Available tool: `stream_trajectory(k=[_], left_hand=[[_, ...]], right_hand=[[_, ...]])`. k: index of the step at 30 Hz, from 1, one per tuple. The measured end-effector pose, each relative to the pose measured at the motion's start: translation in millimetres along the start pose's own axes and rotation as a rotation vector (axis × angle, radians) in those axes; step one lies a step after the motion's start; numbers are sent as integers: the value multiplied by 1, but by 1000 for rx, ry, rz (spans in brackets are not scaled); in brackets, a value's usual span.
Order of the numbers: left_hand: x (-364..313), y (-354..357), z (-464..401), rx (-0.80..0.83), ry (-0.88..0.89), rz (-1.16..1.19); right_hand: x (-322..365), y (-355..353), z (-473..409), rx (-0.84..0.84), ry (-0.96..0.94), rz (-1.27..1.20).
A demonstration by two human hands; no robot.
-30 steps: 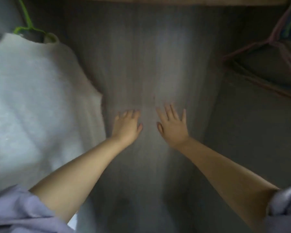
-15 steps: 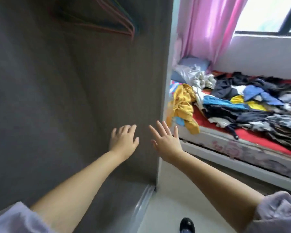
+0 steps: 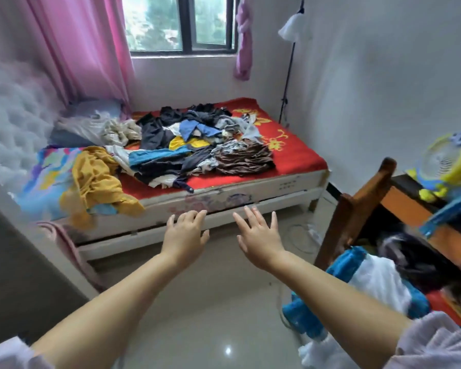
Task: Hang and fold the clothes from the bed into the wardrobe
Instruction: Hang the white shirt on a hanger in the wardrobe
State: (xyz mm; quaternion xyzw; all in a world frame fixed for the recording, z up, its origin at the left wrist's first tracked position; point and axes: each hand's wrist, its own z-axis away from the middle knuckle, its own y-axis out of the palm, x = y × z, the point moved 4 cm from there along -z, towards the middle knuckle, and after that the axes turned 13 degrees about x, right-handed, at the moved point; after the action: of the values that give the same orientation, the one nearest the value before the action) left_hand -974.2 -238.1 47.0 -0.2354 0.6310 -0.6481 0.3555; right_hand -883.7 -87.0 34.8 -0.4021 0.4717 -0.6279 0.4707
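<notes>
Near centre, hands: the left hand (image 3: 184,235) and the right hand (image 3: 261,239) are held out side by side over the pale floor (image 3: 210,310), palms down, fingers spread and straight, holding nothing.
Clothes: a mixed pile of clothes (image 3: 194,145) lies on the bed (image 3: 290,155), far beyond both hands and touching neither (dark, blue, yellow and brown pieces heaped together).
Mustard garment (image 3: 96,179): draped over the bed's near-left edge, to the left of the left hand and apart from it.
Bed: covered with a red blanket (image 3: 296,158) with yellow flowers; its white side rail (image 3: 282,198) runs just beyond the fingertips in the view.
Wardrobe: a grey panel (image 3: 24,262) at the near left edge, left of the left forearm.
Far wall: a window (image 3: 181,22) with a pink curtain (image 3: 83,46) on its left.
Right side: a wooden chair (image 3: 362,206) with blue-and-white cloth (image 3: 370,283) beside it, right of the right forearm.
</notes>
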Motion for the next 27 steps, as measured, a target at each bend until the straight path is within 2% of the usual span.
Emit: stream_trajectory(k=[5,8,12,20,27], left_hand=[[-140,29,-50,78,200,-39],[-218,54,-63,134,319,-36],[-299,94,-66,244,495,-62],[-408,167,-94,485,732,-67],[-470,241,-150,692,727,-65]], right_hand=[[-138,10,51,-28,188,-43],[-210,25,86,-125,273,-59],[-286,72,126,-28,452,-158],[-373,148,182,190,767,-349],[-452,216,183,236,993,-621]])
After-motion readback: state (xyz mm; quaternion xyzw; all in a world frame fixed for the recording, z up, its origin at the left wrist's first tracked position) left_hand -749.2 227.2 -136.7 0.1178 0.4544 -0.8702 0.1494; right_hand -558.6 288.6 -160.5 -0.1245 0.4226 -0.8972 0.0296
